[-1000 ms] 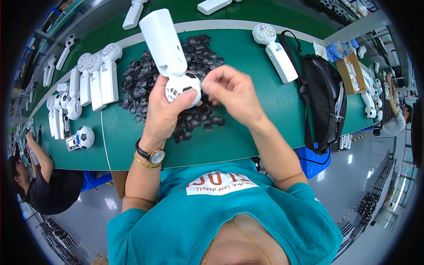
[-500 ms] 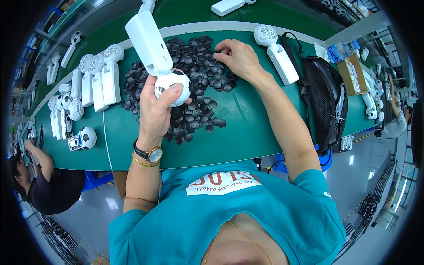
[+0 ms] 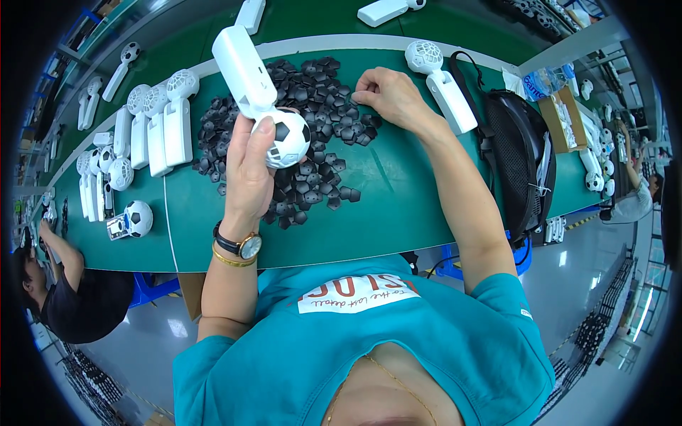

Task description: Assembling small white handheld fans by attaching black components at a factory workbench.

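My left hand [image 3: 249, 153] is wrapped around a white handheld fan [image 3: 245, 71], its fingers and thumb at the neck and ball head. The ball-shaped head [image 3: 290, 138] is patterned like a football, with black patches on its white shell; the long white handle points away from me. Below and around it spreads a heap of small black pentagon pieces [image 3: 305, 188]. At the heap's right edge is my right hand [image 3: 391, 96], thumb and forefinger drawn together in a pinch. Whatever those fingertips may hold is too small to make out.
Several white fans with open lattice heads [image 3: 177, 121] stand at the left, near a fan with a football head [image 3: 138, 219]. Another lattice-headed fan [image 3: 451, 99] lies at the right, beside a black mesh bag [image 3: 518, 156] and a cardboard box [image 3: 565, 121]. A person [image 3: 78, 298] sits at far left.
The fan in my left hand has turned, showing more black patches, and my thumb has shifted to the ball's left side. My right hand has moved slightly right, its fingers drawing closer together.
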A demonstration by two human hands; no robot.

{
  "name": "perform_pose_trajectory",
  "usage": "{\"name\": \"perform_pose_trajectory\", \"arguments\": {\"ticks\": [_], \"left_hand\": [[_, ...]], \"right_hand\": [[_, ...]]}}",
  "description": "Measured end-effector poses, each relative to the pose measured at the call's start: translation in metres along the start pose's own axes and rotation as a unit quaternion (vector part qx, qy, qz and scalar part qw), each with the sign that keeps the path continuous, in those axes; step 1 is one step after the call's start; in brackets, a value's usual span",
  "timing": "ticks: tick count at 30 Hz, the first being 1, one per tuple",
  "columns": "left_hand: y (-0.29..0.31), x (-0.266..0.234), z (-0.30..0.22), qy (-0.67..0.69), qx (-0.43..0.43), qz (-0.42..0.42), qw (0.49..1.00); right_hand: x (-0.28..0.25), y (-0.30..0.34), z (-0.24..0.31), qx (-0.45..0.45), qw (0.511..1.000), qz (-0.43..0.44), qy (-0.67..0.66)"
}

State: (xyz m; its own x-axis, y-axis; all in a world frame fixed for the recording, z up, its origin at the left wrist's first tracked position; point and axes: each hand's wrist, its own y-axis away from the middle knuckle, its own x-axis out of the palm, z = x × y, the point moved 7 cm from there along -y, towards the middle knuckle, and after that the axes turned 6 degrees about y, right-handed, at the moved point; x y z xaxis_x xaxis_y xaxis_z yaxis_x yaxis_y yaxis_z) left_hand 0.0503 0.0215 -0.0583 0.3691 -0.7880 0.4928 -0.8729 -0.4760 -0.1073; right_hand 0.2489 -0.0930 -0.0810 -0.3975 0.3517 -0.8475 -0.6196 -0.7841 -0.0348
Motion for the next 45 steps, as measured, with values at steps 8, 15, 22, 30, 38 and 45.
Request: {"name": "perform_pose_trajectory", "arguments": {"ticks": [8,15,22,30,38,45], "left_hand": [[-0.002,0.011,-0.008,-0.05,0.054,-0.029,0.997],[-0.005,0.021,-0.003,-0.094,0.103,0.015,0.99],[-0.001,0.021,0.003,-0.082,0.033,0.033,0.996],[0.006,0.021,0.004,-0.1,0.014,0.03,0.994],[0.013,0.02,-0.007,-0.065,0.012,0.019,0.998],[0.007,0.015,-0.02,-0.04,0.042,-0.002,0.998]], "right_hand": [[-0.014,0.034,0.031,0.029,0.97,0.007,-0.242],[-0.026,0.072,0.095,-0.069,0.954,0.019,-0.29],[-0.014,0.085,0.101,-0.166,0.96,-0.108,-0.199],[-0.018,0.094,0.109,-0.198,0.945,-0.213,-0.15],[0.015,0.089,0.084,-0.031,0.846,-0.106,-0.522],[-0.021,0.079,0.008,0.014,0.958,-0.153,-0.244]]}}
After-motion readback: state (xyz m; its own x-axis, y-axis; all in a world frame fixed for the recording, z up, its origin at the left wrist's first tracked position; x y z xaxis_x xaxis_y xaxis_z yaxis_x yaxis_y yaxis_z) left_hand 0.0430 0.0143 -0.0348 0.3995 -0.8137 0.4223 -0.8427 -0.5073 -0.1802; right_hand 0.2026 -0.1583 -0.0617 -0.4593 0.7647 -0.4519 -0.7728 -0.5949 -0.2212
